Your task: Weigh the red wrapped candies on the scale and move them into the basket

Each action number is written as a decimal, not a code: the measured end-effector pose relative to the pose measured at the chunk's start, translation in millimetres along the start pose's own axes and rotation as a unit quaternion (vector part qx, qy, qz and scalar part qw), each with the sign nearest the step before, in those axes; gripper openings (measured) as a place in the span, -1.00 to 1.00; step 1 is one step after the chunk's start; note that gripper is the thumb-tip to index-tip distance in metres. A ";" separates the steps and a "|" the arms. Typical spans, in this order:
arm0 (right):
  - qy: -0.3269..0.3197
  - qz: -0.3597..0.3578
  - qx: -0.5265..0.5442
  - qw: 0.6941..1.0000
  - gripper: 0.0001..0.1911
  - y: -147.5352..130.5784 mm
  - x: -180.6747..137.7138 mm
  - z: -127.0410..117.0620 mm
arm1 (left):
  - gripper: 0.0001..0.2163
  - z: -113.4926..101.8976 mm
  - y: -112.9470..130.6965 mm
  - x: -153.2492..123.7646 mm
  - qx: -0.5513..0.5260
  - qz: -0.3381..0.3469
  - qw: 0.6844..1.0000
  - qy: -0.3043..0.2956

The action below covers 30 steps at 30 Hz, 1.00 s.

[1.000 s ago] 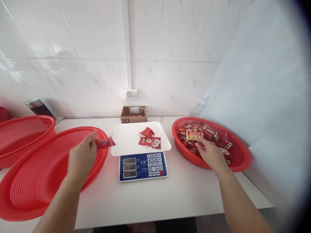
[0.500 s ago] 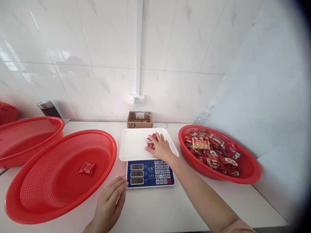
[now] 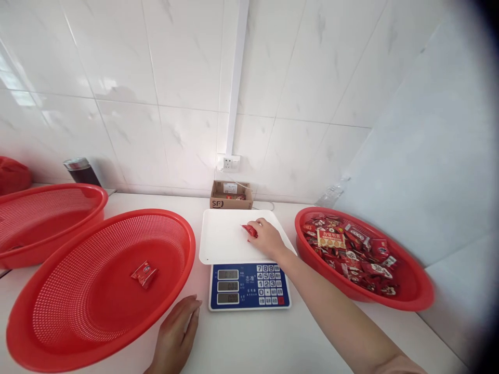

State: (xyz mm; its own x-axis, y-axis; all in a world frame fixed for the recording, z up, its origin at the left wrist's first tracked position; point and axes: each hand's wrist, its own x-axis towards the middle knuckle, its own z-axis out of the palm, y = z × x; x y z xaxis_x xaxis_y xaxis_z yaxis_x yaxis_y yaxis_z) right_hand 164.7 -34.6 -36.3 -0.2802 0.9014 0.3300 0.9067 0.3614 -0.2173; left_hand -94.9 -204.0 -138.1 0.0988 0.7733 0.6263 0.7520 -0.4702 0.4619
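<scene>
On the white pan [image 3: 218, 236] of a digital scale [image 3: 249, 287], my right hand [image 3: 267, 239] has its fingers closed around small red wrapped packets [image 3: 251, 231]. How many packets it holds is hidden by the fingers. My left hand [image 3: 179, 330] hovers or rests by the table at the scale's lower left, loosely open and holding nothing; part of its fingers is hidden. Left of it sits a large red plastic basket [image 3: 97, 340] with one red packet [image 3: 144, 274] inside. To the right, another red basket [image 3: 423, 285] is filled with many red packets [image 3: 351, 254].
Behind the scale stands a small cardboard box [image 3: 230, 202] against the tiled wall, beneath a power socket [image 3: 229, 163]. A further red basket [image 3: 91, 208] and a dark bottle [image 3: 83, 172] are at the left. Clear plastic [image 3: 333, 192] lies behind the right basket.
My right hand has closed round the red packets on the pan. My left hand has drawn slightly back from the scale. The view has shifted a little left.
</scene>
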 end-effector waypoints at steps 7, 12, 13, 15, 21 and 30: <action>0.113 0.052 0.087 0.988 -0.76 7.2 21.3 -18.7 | -0.82 -2.5 3.1 4.3 -0.059 -0.082 0.995 -0.028; 0.154 0.080 0.253 0.952 -0.73 -34.2 43.8 -34.5 | -0.82 -2.8 2.7 4.8 -0.065 -0.101 0.992 -0.042; 0.144 0.080 0.300 0.940 -0.70 -52.1 47.1 -34.2 | -0.82 -2.7 2.2 4.8 -0.065 -0.104 0.992 -0.043; 0.128 0.049 0.363 0.922 -0.69 -94.8 50.9 -28.9 | -0.81 -2.7 1.6 5.1 -0.065 -0.109 0.991 -0.042; -0.033 -0.115 0.307 0.944 -0.46 -194.4 43.3 -4.9 | -0.79 -4.9 2.0 7.0 -0.062 -0.128 0.989 -0.044; -0.092 0.039 0.007 0.995 -0.62 -53.9 -7.0 -49.6 | -0.79 -3.3 2.2 6.4 -0.083 -0.155 0.983 -0.060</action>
State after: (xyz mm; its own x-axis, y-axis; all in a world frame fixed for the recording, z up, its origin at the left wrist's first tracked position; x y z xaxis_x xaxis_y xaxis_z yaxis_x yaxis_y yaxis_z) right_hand 133.5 -72.2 18.7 -0.2626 0.9550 0.1380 0.9240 0.2901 -0.2492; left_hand -94.7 -201.5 -131.0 -0.0341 0.9304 0.3650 0.6424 -0.2593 0.7212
